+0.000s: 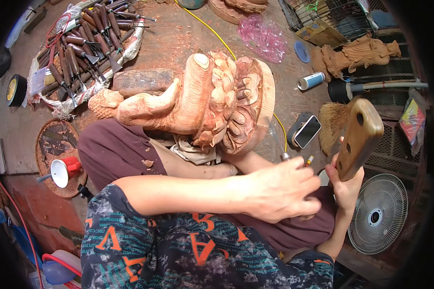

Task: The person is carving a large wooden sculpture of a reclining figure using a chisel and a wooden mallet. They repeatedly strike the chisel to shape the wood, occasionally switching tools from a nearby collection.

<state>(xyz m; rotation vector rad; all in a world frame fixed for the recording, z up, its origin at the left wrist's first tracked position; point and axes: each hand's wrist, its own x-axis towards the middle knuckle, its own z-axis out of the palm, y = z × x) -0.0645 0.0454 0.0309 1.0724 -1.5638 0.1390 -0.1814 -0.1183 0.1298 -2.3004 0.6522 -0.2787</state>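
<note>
A carved wooden figure (178, 103) lies on its side before my folded legs, its knobbly end to the left and its petal-carved round base (255, 103) to the right. My left hand (284, 190) reaches across to the right of it, slightly blurred, with fingers curled around a chisel (285, 156). The chisel's thin metal blade points up toward the base; its handle is mostly hidden by the hand. On the right, my right hand (347, 185) grips a thick wooden mallet (359, 139) with dark round spots, raised apart from the chisel.
Many dark-handled carving tools (89, 38) fill a round tray at the upper left. A wooden block (142, 81) adjoins the figure. Rightward are a phone (307, 132), a brush (332, 126), a can (311, 81) and a fan (377, 213). A red-and-white cup (65, 172) stands left.
</note>
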